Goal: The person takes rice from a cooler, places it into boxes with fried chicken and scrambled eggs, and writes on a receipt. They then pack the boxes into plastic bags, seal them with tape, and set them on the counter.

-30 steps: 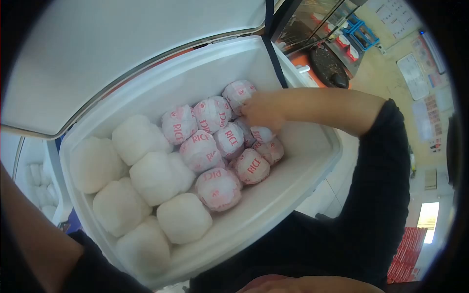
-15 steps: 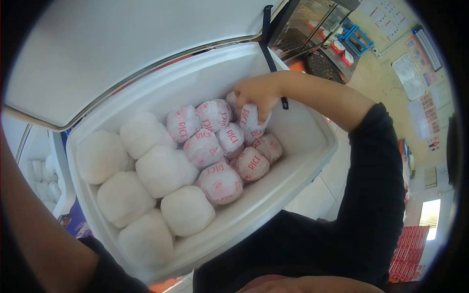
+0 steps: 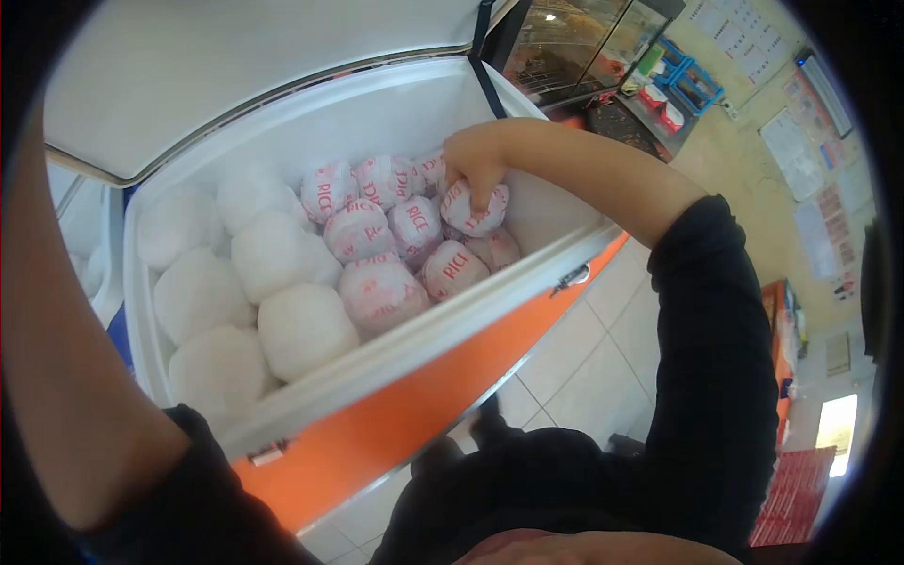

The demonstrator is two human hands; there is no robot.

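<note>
An orange cooler with a white liner (image 3: pixel 428 327) stands open, its white lid (image 3: pixel 235 66) raised behind it. Inside, several paper-wrapped packets printed "RICE" (image 3: pixel 377 287) fill the right half. Several plain white wrapped packets (image 3: pixel 282 259) fill the left half. My right hand (image 3: pixel 474 158) reaches in from the right and grips one RICE packet (image 3: pixel 459 215) on top of the pile, near the far right wall. My left forearm (image 3: pixel 66 377) runs up the left edge of the view; its hand is out of sight.
A glass display case (image 3: pixel 574 42) stands beyond the cooler at the top right. Tiled floor (image 3: pixel 584 367) shows below the cooler's front. Papers hang on the wall (image 3: pixel 810 122), and red boxes (image 3: pixel 791 499) are stacked at the lower right.
My right hand closed on a RICE packet and lifted it off the pile, and still holds it. The view pulled back, so the cooler's orange front and the floor now show.
</note>
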